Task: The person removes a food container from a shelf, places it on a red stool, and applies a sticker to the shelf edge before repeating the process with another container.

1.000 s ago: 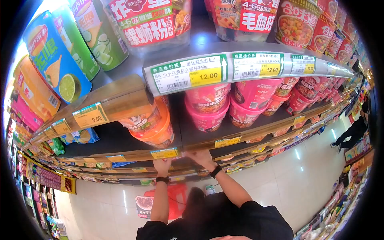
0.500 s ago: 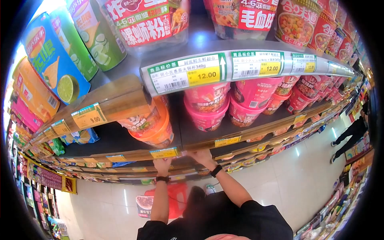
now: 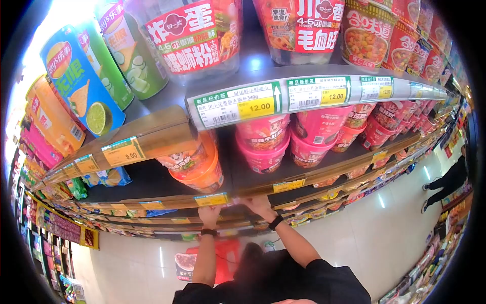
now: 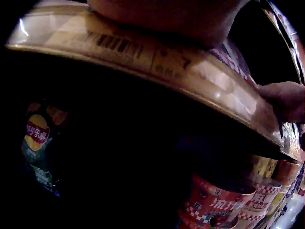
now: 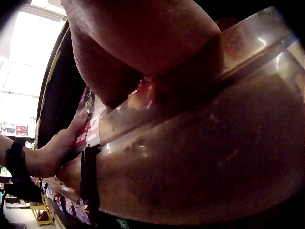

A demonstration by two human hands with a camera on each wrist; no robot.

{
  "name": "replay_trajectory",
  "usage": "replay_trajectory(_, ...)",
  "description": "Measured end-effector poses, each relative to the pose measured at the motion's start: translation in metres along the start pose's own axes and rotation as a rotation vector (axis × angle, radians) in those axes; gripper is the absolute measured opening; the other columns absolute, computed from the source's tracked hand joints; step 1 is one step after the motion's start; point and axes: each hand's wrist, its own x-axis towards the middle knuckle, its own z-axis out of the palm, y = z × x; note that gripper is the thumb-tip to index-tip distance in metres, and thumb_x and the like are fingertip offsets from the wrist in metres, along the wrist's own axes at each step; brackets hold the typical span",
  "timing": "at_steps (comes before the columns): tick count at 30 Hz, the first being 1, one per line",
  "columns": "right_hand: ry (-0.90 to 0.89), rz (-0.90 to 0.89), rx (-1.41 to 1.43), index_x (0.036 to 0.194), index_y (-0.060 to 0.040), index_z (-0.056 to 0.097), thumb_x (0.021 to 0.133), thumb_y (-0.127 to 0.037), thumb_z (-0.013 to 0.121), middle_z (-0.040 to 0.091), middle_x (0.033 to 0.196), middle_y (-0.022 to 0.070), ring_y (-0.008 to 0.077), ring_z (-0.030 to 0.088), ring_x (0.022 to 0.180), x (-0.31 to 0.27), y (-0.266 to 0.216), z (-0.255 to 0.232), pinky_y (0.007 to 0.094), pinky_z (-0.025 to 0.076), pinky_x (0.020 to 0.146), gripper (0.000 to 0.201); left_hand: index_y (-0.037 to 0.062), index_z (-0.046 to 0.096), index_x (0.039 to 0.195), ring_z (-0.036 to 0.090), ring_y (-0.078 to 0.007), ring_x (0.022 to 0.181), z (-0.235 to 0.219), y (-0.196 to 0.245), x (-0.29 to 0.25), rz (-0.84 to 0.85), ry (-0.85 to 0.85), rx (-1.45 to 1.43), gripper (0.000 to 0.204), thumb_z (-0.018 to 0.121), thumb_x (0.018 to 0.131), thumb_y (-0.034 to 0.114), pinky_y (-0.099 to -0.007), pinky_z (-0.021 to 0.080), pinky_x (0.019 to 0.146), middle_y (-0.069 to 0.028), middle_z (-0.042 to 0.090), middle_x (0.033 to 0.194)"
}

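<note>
Both hands are at the shelf edge below the orange and pink noodle tubs. A purple, red and white package lies between them, its kind not clear. My left hand holds its near side, the thumb along its face in the right wrist view. From the other side my right hand grips it, its fingers mostly hidden behind the shelf lip. Only a small pinkish strip of the package shows between the hands in the head view. Above the hands is a yellow price tag.
Orange tubs and pink tubs stand stacked on the shelf above. Higher up are chip canisters and large noodle cups. A red basket is on the floor by the legs. Another person stands in the aisle.
The head view has tilted up a little, so the shelves and hands sit slightly lower in it. Both hands keep their places at the shelf edge.
</note>
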Motion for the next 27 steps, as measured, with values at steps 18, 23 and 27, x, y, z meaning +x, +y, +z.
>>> replay_trajectory(18,0.044,-0.027,-0.136,0.098,-0.0149,0.072,0.079,-0.055,0.068,0.069,0.080,0.0112,0.0296,0.065,0.071,0.003,0.021,0.020,0.0398,0.049,0.062,0.045,-0.0002,0.068,0.083,0.065,-0.0400,0.076,-0.022,0.026,0.010,-0.089,-0.105,-0.083,0.037,0.078,0.069,0.033,-0.0468,0.051,0.069,-0.0199,0.068,0.078)
replay_trajectory(23,0.057,-0.004,-0.119,0.092,-0.0116,0.072,0.079,-0.053,0.070,0.069,0.077,0.0100,0.0291,0.066,0.069,0.001,0.015,0.016,0.0386,0.051,0.062,0.043,0.0045,0.067,0.075,0.063,-0.0367,0.061,-0.013,0.015,0.006,0.019,0.025,-0.021,0.045,0.077,0.070,0.048,-0.0454,0.050,0.059,-0.0129,0.064,0.065)
replay_trajectory(27,0.106,-0.027,-0.055,0.087,-0.0084,0.071,0.079,-0.053,0.070,0.069,0.076,0.0106,0.0298,0.067,0.069,-0.005,-0.003,0.000,0.0391,0.052,0.063,0.045,-0.0016,0.068,0.077,0.065,-0.0402,0.070,-0.019,0.026,0.011,-0.041,-0.056,0.006,0.040,0.079,0.070,0.036,-0.0460,0.052,0.064,-0.0200,0.067,0.072)
